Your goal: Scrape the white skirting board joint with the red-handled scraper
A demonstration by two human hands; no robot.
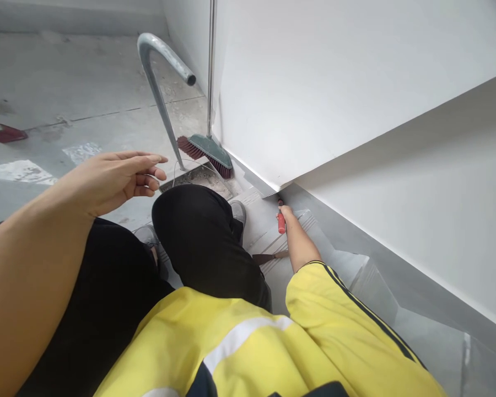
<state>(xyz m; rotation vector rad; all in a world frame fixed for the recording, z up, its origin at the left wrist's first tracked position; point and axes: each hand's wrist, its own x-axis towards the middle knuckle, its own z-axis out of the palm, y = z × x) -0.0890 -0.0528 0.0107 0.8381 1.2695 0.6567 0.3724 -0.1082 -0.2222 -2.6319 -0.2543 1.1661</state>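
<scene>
My right hand (287, 212) is closed around a red-handled tool (281, 222), low by the grey skirting near the bottom corner of a white wall panel (334, 94). The working end of that tool is hidden or too small to make out. Just below, a scraper (264, 258) with a dark, flared blade lies on the tiled step (252, 218), partly covered by my forearm. My left hand (118, 179) hovers over my left knee with the fingers loosely bent and apart, and nothing shows in it.
A bent grey metal pipe (159, 94) rises from the floor ahead. Beside it a green-headed broom (211, 149) leans against the wall, above a dusty tray-like recess (198, 179). Something red (4, 132) lies at far left. Tiled steps (430, 336) descend at right.
</scene>
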